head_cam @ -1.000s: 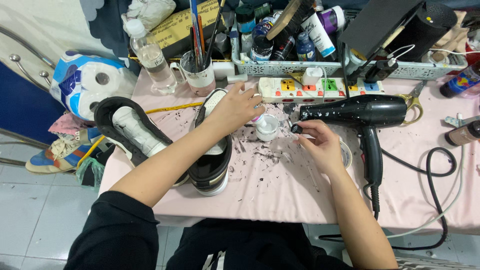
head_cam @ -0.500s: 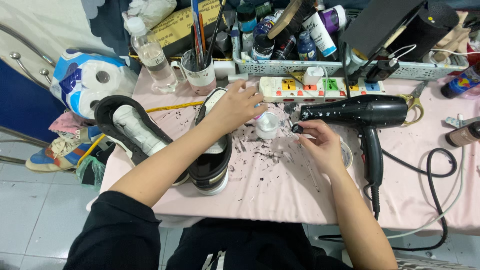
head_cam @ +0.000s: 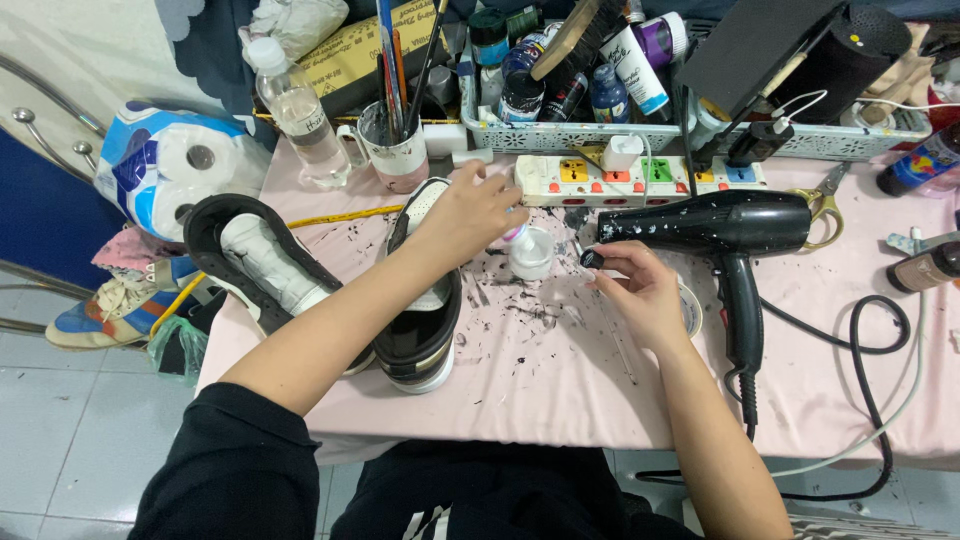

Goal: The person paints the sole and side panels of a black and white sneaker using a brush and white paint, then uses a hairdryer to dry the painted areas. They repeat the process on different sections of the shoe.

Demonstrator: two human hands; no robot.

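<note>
Nearest us, on the pink tablecloth [head_cam: 560, 390] flecked with black, a black-and-white shoe [head_cam: 425, 335] lies under our left forearm, a second shoe [head_cam: 255, 262] to its left. Our right hand [head_cam: 640, 290] pinches a small black cap [head_cam: 592, 259] between fingertips, while our left hand [head_cam: 465, 215] curls around what seems a small brush, mostly hidden, over the little white cup [head_cam: 531, 253]. Beyond lie the black hair dryer [head_cam: 730, 225], the power strip [head_cam: 640, 175] and the brush mug [head_cam: 395, 150].

Both bare forearms reached toward twelve o'clock from black sleeves. The left hand [head_cam: 462, 215] hovered palm-down, fingers curled. At its three o'clock, the right hand [head_cam: 640, 290] pinched thumb against forefinger.
</note>
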